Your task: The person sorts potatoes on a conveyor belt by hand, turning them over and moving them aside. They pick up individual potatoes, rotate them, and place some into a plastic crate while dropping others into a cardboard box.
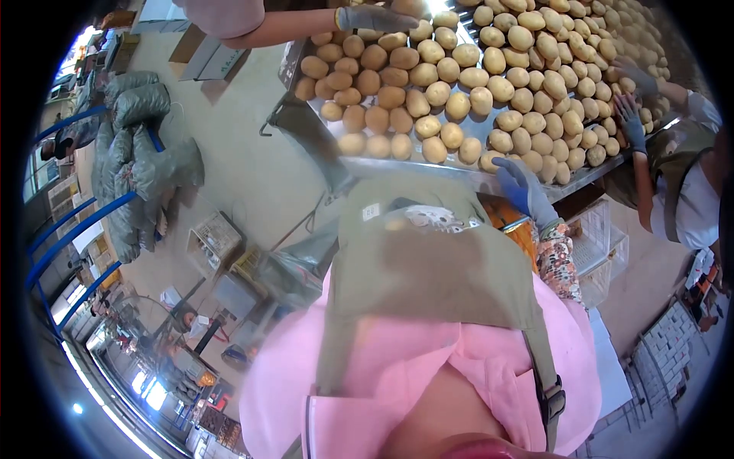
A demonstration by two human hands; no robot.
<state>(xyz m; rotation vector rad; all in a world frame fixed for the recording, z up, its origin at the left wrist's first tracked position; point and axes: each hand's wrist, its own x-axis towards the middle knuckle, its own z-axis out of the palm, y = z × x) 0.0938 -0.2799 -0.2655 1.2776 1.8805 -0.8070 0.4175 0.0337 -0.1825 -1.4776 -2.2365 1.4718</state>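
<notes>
My right hand (523, 190), in a blue and grey work glove with a floral sleeve (557, 264) above it, is at the near edge of a metal sorting table (367, 165). Its fingers point up over the rim, right beside the nearest potatoes, and nothing shows in them. Many loose potatoes (457, 105) cover the tabletop, packed closely on the right and more thinly toward the near left. My left hand is out of view. An olive apron (428, 268) over a pink shirt fills the middle foreground.
A co-worker's gloved hand (375, 17) reaches over the potatoes from the top left. At the right, another person's gloved hands (630, 122) touch the potatoes. Orange netting (508, 218) hangs below the table edge near plastic crates (592, 237). Filled mesh sacks (141, 153) are piled left.
</notes>
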